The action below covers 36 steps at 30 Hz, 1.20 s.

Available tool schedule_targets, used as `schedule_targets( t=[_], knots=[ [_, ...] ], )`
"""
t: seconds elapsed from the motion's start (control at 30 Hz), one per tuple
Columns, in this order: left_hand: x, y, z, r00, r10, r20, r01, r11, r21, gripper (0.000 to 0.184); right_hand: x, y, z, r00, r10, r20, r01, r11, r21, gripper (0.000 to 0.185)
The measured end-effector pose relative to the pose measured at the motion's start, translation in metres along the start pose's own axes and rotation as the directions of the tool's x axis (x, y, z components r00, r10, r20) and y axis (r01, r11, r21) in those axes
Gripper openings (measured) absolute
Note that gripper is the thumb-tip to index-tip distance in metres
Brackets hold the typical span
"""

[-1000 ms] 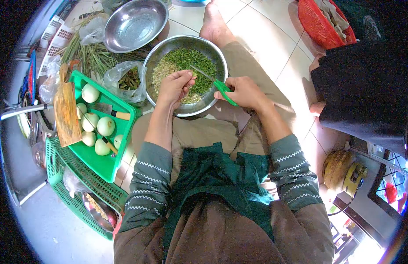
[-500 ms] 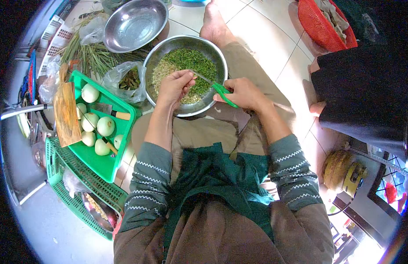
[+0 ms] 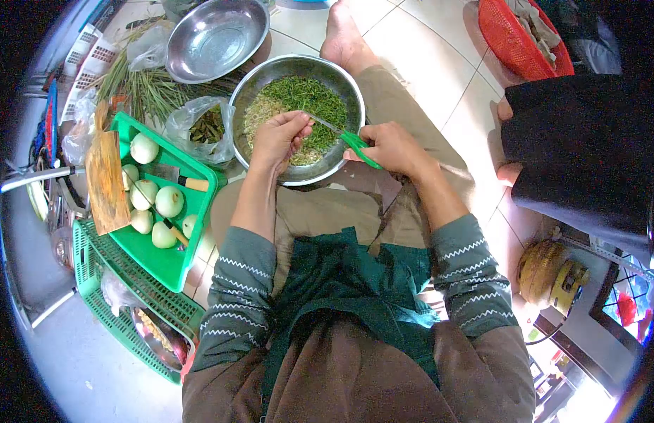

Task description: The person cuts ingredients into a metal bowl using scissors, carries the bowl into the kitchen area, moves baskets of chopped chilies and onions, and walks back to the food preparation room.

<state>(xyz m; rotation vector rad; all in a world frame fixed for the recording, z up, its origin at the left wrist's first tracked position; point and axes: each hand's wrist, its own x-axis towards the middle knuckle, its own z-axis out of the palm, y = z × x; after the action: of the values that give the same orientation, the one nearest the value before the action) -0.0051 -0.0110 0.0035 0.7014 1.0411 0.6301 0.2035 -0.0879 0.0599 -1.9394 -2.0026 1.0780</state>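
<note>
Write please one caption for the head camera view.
Right hand holds green-handled scissors over a metal bowl of chopped greens, beside left hand.

Sunlight falls across pale square floor tiles (image 3: 439, 42) at upper centre, while a bluish-grey surface (image 3: 80, 366) fills the lower left.

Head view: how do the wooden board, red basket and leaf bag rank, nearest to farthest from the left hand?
From the left hand:
1. Leaf bag, just left of the bowl.
2. Wooden board, farther left, by the green tray.
3. Red basket, upper right.
</note>
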Motion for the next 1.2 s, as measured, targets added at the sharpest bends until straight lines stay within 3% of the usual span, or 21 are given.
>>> schedule_targets(
  t=[0.2,0.6,0.7,0.77,0.87,1.2],
  knots=[
    [-0.0027,0.0034,0.004,1.0,-0.018,0.0,0.018,0.999,-0.05,0.017,0.0007,0.0014,0.0022,0.999,0.003,-0.032,-0.004,1.0,-0.014,0.051],
    [-0.0009,0.0004,0.0018,1.0,-0.012,0.001,0.012,1.0,0.019,0.012,0.0004,0.0021,0.0007,0.999,0.016,-0.038,-0.016,1.0,-0.009,0.051],
    [-0.0041,0.0036,0.0083,0.997,0.006,-0.08,-0.007,1.0,-0.013,0.012,0.0006,0.0011,0.0,0.998,0.052,-0.028,-0.051,0.998,0.024,0.056],
    [-0.0015,0.0011,0.0049,0.998,0.008,-0.063,-0.01,1.0,-0.027,0.011,0.0008,0.0004,0.0008,0.998,0.07,-0.008,-0.069,0.997,0.029,0.06],
    [-0.0022,0.0026,0.0052,0.998,0.008,-0.062,-0.008,1.0,-0.001,0.011,-0.0015,-0.0038,-0.0001,0.997,0.081,-0.012,-0.08,0.996,0.046,0.051],
    [0.0013,-0.0025,0.0025,1.0,-0.001,0.024,0.001,1.0,0.007,0.012,-0.0003,-0.0048,-0.0014,0.996,0.078,0.044,-0.078,0.997,0.004,0.06]
  ],
)
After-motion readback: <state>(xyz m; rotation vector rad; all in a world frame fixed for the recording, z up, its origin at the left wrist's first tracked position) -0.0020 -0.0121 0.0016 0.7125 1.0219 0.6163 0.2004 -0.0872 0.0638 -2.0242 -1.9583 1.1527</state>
